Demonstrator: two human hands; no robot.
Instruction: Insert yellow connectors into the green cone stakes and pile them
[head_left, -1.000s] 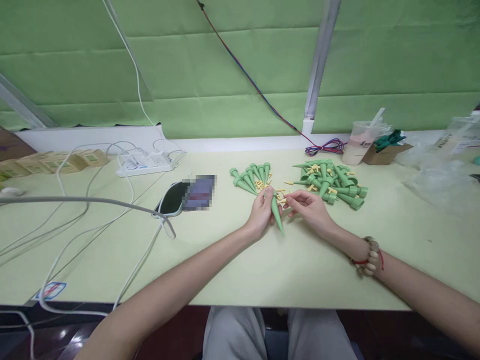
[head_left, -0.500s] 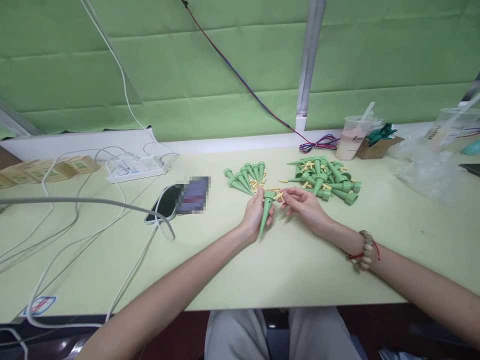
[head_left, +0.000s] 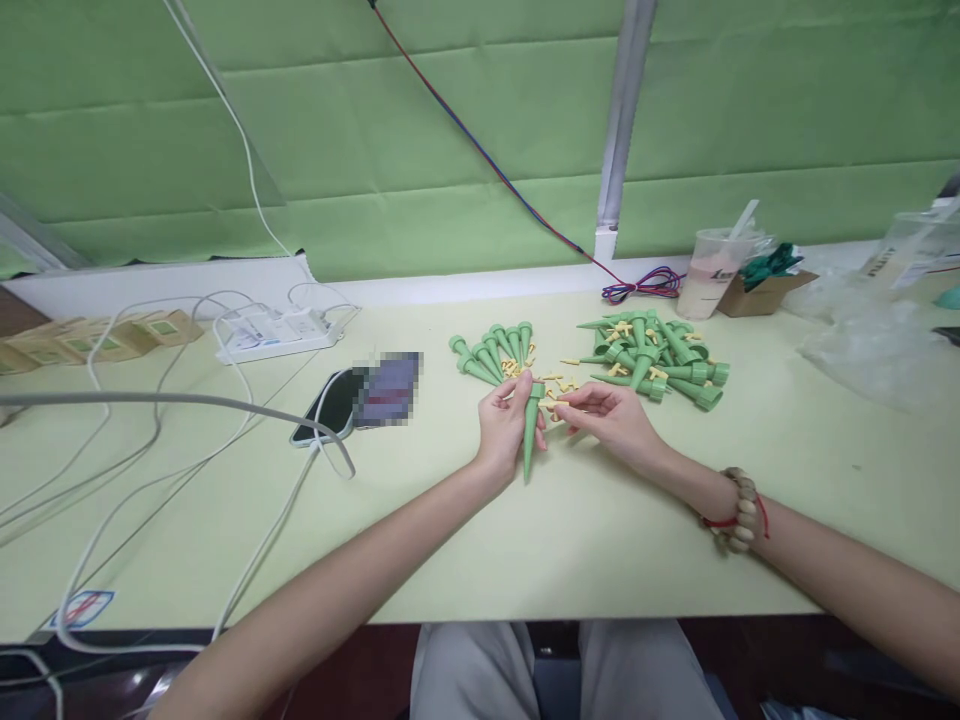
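My left hand (head_left: 504, 425) is closed around a green plastic plant watering spike (head_left: 531, 435), its point hanging down toward me. Between the thumb and fingers of my right hand (head_left: 611, 420) is a small yellow plastic valve (head_left: 553, 404), its tip at the side of the spike just below the cap. Whether it sits inside the spike I cannot tell. Behind my hands lie loose yellow pieces (head_left: 568, 386). A row of green spikes (head_left: 491, 350) fans out at the back left, and a larger pile of green spikes (head_left: 651, 352) mixed with yellow pieces lies at the back right.
Two phones (head_left: 337, 400) lie left of my hands, near a white power strip (head_left: 281, 335) and trailing cables. A drink cup (head_left: 707, 275), a small cardboard box (head_left: 761, 293) and a clear plastic bag (head_left: 855, 340) stand at the back right. Small tan boxes (head_left: 112, 340) line the far left.
My right hand has brought the yellow valve against the spike's side. The spike in my left hand has turned more upright. More loose yellow pieces show behind my hands.
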